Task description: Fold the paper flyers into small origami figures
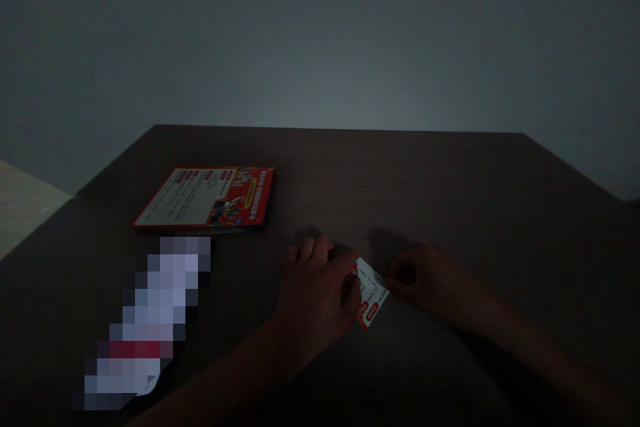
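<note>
head view, near to far: at the bottom of the frame we see our two forearms reaching up over a dim counter (pixel 400 173). at the lower left lies a pale strip (pixel 155 313), blocked out by pixels, so we cannot read it; neither hand touches it. right of the frame's lower centre is the small printed card (pixel 375 293), white with red patches, set askew between our hands. our left hand (pixel 315 290) lies over its left side, fingers closed on that edge, the thumb resting on the print. our right hand (pixel 425 277) has thumb and forefinger curled into a ring, their tips closed on the card's right corner; the gloom hides how firmly.

we judge the step in hand to be two-handed handling of this card, and the next move to call for a steady left hold and a light touch at the corner, lest it crease.

farther off, left of centre, a red-and-white printed booklet (pixel 190 200) lies flat, well apart from our fingers. beyond the counter stands a grey wall (pixel 400 47).
</note>
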Demonstrator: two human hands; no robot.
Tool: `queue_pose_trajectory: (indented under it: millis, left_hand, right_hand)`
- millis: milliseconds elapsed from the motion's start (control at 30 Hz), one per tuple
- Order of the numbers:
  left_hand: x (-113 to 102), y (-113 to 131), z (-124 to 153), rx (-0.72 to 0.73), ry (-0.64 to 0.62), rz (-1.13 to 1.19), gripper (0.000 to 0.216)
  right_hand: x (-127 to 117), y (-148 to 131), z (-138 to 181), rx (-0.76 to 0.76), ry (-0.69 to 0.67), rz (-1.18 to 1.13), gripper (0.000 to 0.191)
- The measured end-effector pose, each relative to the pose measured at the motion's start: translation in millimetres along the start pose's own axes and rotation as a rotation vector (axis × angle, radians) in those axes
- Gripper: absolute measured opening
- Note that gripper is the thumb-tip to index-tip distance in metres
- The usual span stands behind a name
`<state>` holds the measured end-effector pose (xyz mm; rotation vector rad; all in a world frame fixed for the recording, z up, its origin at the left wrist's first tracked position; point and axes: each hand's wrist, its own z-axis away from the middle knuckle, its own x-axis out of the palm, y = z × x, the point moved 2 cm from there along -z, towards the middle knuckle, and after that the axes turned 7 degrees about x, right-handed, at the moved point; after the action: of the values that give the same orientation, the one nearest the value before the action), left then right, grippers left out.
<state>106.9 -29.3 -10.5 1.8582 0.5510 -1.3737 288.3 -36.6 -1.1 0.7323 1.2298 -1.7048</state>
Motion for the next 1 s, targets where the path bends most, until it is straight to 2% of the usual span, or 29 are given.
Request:
queue_pose_trajectory:
  millis: [367,600,833,1000]
  left_hand:
    - [1,-1,-1,0.002,0.0,0.002,0.026]
    - [1,0,-2,-0.001,-0.005,0.001,0.028]
    - [1,0,0,0.002,0.004,-0.009,0.027]
    - [1,0,-1,0.011,0.009,0.006,0.026]
  right_hand:
    - [-7,13,1,0.003,-0.131,-0.114,0.017]
    - [-3,10,0,-0.001,-0.051,-0.059,0.013]
    - [-3,11,-2,0.009,-0.06,-0.1,0.01]
    - [1,11,-3,-0.107,-0.001,-0.212,0.009]
